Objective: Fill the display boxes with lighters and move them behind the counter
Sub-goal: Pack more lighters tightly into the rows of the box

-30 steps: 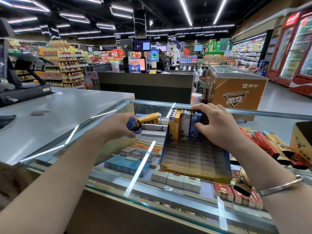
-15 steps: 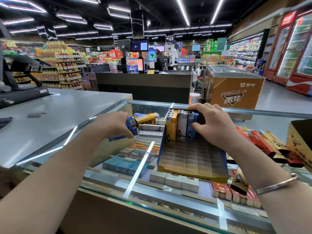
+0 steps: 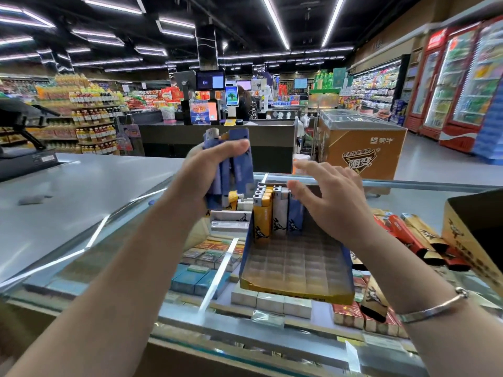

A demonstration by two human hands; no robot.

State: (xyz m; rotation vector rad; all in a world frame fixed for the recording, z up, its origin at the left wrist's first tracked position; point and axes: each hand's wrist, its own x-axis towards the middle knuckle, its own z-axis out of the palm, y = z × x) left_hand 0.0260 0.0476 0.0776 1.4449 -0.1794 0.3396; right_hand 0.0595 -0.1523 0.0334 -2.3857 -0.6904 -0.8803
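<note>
Bright ceiling strip lights (image 3: 275, 23), glare streaks on glass counter (image 3: 217, 273), edges bowed, hands perhaps motion-blurred

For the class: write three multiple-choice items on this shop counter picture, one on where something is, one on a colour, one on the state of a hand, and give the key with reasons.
1. Where do the lighters stand in the display box?
A. at its far end
B. at its near end
C. spread over the whole box

2. What colour are the lighters held up in the left hand?
A. red
B. blue
C. green

3. How is the right hand?
A. clenched round a lighter
B. flat on the glass counter
C. open, fingers spread over the standing lighters

Key: 1 A, the standing lighters fill only the far rows and the near cells are bare. 2 B, the held lighters are blue. 3 C, its fingers are straight and grip nothing.
</note>
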